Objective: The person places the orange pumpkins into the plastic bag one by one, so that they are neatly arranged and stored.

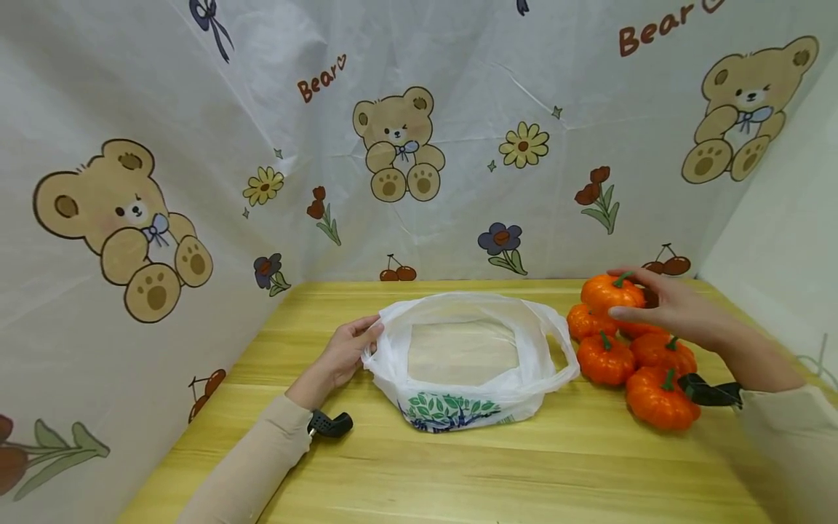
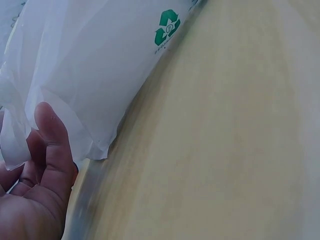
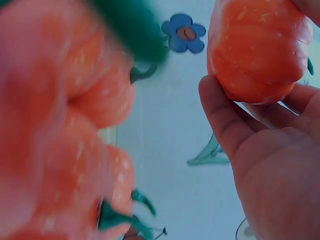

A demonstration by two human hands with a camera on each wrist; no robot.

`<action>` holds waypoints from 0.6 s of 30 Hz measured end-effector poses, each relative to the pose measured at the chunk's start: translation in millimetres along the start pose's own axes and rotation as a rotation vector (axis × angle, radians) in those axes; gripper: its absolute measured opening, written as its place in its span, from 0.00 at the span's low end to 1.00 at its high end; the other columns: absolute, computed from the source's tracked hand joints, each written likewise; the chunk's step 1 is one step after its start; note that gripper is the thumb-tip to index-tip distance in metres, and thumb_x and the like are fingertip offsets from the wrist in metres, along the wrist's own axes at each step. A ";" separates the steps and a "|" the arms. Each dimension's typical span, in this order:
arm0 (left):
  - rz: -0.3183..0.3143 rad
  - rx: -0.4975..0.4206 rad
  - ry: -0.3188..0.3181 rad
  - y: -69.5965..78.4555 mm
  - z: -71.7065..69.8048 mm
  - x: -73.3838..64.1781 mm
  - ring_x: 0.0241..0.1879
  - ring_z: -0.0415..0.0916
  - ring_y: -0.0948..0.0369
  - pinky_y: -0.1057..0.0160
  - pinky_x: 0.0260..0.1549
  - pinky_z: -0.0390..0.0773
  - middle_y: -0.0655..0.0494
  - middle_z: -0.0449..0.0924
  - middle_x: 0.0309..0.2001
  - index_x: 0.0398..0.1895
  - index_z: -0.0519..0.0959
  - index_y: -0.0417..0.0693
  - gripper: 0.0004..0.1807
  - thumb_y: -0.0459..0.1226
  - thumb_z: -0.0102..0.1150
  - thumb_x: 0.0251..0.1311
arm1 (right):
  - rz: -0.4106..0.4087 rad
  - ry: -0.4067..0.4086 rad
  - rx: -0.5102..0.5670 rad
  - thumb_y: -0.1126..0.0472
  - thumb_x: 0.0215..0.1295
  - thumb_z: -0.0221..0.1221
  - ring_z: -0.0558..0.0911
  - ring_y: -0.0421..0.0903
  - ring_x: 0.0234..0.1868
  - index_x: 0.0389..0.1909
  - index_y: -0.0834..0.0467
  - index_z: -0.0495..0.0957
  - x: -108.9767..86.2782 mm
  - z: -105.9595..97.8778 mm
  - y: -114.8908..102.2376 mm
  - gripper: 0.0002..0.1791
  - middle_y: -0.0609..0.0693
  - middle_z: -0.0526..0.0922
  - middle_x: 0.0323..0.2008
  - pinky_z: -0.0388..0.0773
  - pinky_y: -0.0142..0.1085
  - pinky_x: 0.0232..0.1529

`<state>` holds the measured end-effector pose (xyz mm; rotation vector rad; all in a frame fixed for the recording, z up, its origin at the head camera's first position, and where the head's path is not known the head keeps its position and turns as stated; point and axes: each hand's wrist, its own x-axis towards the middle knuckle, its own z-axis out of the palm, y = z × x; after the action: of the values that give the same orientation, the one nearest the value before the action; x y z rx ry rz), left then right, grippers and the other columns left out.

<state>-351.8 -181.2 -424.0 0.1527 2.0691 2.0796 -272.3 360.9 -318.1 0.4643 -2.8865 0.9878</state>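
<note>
A white plastic bag [image 1: 458, 356] with a green and blue tree print stands on the table, its mouth wide and facing up. At its left side my left hand [image 1: 345, 353] pinches the rim; in the left wrist view, the thumb [image 2: 50, 122] lies against the thin plastic. On the right, my right hand [image 1: 674, 306] grips a small orange toy pumpkin [image 1: 610, 292] with a green stem, above the other pumpkins. The right wrist view has this pumpkin [image 3: 260, 50] between the thumb and fingers of my hand [image 3: 280, 160].
Several more orange pumpkins [image 1: 663, 399] cluster right of the bag, near its looped handle [image 1: 563, 349]. The wooden table [image 1: 406, 473] meets a bear-patterned cloth [image 1: 458, 218] at the back and left. A white wall [image 1: 785, 276] stands at the right.
</note>
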 end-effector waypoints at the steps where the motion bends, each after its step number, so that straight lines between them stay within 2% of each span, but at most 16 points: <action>1: 0.000 -0.003 0.001 -0.3 0.0 -0.2 0.30 0.71 0.66 0.72 0.25 0.77 0.55 0.75 0.46 0.74 0.70 0.45 0.26 0.40 0.57 0.76 | -0.007 -0.009 0.001 0.49 0.73 0.63 0.78 0.30 0.49 0.77 0.50 0.60 1.6 1.7 -3.2 0.37 0.57 0.77 0.63 0.78 0.29 0.47; 9: -0.008 0.000 0.012 -0.3 0.2 -2.7 0.29 0.71 0.66 0.71 0.23 0.76 0.53 0.76 0.46 0.74 0.70 0.44 0.27 0.41 0.57 0.76 | -0.037 -0.054 0.023 0.47 0.71 0.65 0.79 0.51 0.54 0.75 0.49 0.62 17.3 14.7 -30.9 0.37 0.55 0.78 0.60 0.80 0.38 0.49; 12: -0.013 0.004 0.015 -0.2 1.0 -3.0 0.30 0.71 0.65 0.71 0.25 0.77 0.53 0.75 0.47 0.73 0.71 0.44 0.26 0.42 0.57 0.76 | -0.055 -0.080 0.051 0.46 0.71 0.64 0.79 0.53 0.56 0.74 0.49 0.63 23.0 19.5 -39.7 0.35 0.54 0.79 0.60 0.80 0.39 0.51; 18: -0.018 -0.001 0.012 -1.2 1.0 -0.4 0.31 0.72 0.65 0.71 0.27 0.78 0.53 0.76 0.48 0.72 0.72 0.44 0.27 0.44 0.59 0.74 | -0.082 -0.122 0.091 0.47 0.71 0.65 0.78 0.51 0.54 0.73 0.50 0.65 31.9 27.6 -58.9 0.34 0.53 0.80 0.58 0.80 0.33 0.51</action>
<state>-351.1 -180.3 -425.1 0.1206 2.0683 2.0766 -283.8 291.5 -300.5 0.6653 -2.9094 1.1198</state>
